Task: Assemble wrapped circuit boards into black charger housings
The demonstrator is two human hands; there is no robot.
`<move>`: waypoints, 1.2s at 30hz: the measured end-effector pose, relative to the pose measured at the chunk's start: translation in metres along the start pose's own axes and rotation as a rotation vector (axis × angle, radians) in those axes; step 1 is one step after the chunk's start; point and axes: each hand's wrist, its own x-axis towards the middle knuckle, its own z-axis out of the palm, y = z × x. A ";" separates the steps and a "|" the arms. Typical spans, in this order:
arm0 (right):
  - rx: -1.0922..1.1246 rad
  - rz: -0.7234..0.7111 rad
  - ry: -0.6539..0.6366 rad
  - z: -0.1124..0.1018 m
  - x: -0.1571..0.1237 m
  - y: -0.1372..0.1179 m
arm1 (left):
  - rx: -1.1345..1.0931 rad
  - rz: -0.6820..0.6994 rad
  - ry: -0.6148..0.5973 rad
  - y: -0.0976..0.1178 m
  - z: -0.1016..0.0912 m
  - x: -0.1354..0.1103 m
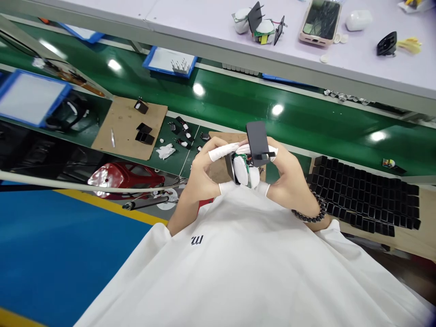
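Between my two hands, close in front of my chest, is an opened charger assembly (242, 170) with a green circuit board and white padded faces. A black plug plate (258, 138) with a prong stands up from its right side. My left hand (206, 170) is closed on the assembly's left side, by a dark panel. My right hand (286, 175) is closed on its right side, near the plug plate. White finger cots cover the thumbs and some fingers of both hands. The fingertips behind the assembly are partly hidden.
Black housings (364, 195) stand in rows at the right. Leftward on the bench lie a cardboard sheet (127, 118), tweezers (113, 137), small assemblies (184, 129) and a white glove (165, 151). A shelf above holds a phone (320, 20) and similar opened units (264, 29). A red stool (126, 180) stands lower left.
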 end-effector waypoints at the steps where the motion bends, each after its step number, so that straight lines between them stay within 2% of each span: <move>1: 0.003 0.015 0.005 0.001 0.000 0.001 | -0.001 -0.001 -0.003 -0.001 0.000 0.000; 5: 0.067 0.131 -0.016 -0.001 0.001 0.006 | -0.053 -0.096 -0.012 -0.019 0.003 -0.004; 9: 0.149 0.335 -0.130 -0.011 0.000 0.026 | -0.406 -0.385 -0.001 -0.063 0.021 -0.013; 12: 0.100 0.437 -0.042 -0.018 -0.004 0.046 | -0.552 -0.561 0.051 -0.084 0.035 -0.021; 15: 0.100 0.463 0.003 -0.020 -0.007 0.054 | -0.639 -0.653 0.045 -0.080 0.039 -0.027; 17: 0.162 0.456 -0.014 -0.017 -0.010 0.051 | -0.651 -0.628 0.032 -0.070 0.037 -0.027; 21: 0.161 0.330 0.028 -0.005 -0.015 0.045 | -0.631 -0.574 0.015 -0.056 0.034 -0.023; 28: 0.051 0.122 0.068 0.010 -0.028 0.051 | -0.550 -0.529 0.009 -0.049 0.036 -0.023; 30: 0.079 0.135 0.080 0.010 -0.030 0.052 | -0.534 -0.529 -0.019 -0.048 0.036 -0.022; 32: 0.165 0.202 0.148 0.006 -0.029 0.053 | -0.533 -0.545 -0.037 -0.047 0.035 -0.021; 34: 0.301 0.288 0.227 0.000 -0.026 0.056 | -0.580 -0.582 -0.073 -0.047 0.034 -0.021; 36: 0.455 0.355 0.216 -0.005 -0.021 0.062 | -0.674 -0.619 -0.145 -0.047 0.033 -0.022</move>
